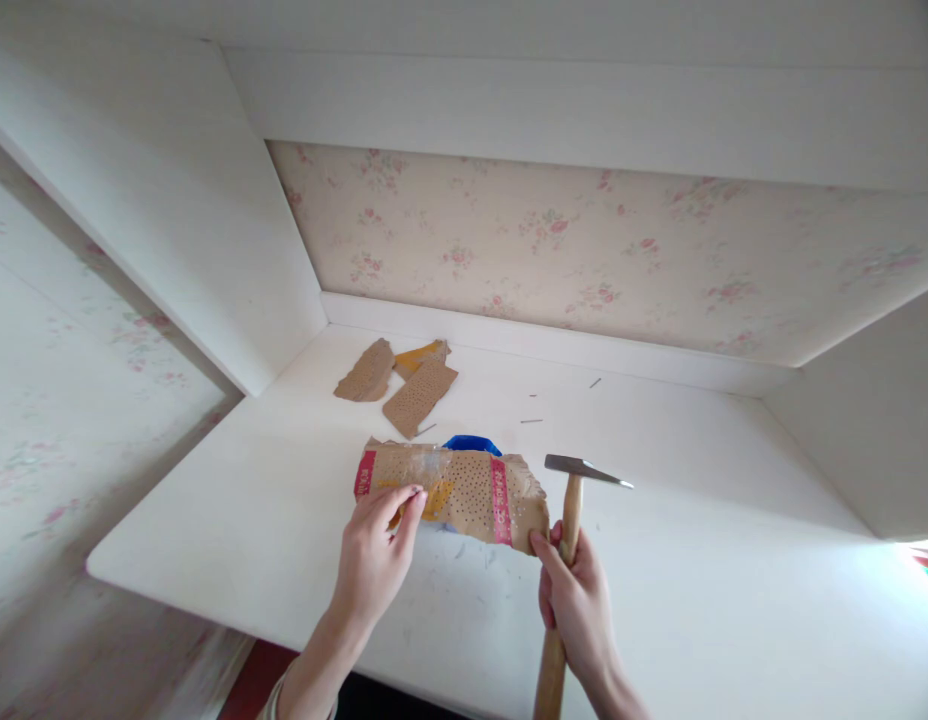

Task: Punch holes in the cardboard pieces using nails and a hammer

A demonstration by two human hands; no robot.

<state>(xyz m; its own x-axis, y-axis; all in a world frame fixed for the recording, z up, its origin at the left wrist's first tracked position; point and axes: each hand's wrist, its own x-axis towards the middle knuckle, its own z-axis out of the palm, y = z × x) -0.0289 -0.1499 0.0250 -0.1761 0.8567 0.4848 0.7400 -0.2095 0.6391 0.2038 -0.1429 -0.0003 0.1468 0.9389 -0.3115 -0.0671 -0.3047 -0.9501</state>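
Near the middle of the white worktop (696, 560): we had a torn cardboard strip (475, 495) stretched before us, its face dotted with small holes and crossed by pinkish-red printed bands.
Left hand (372, 552): we had the thumb and index finger together in a pinch in front of the strip's left part; the tips were too small in view for us to tell whether they gripped anything.
Right hand (586, 590): we had the fingers clamped around the wooden handle of a hammer (572, 515), metal head uppermost, the thumb at the strip's lower right corner.
Blue object (471, 443): it showed past the strip's far edge, mostly hidden from us.
Cardboard scraps (421, 397): we saw them at the back left, two overlapping.
Nails (531, 421): a few lay scattered beyond the strip.
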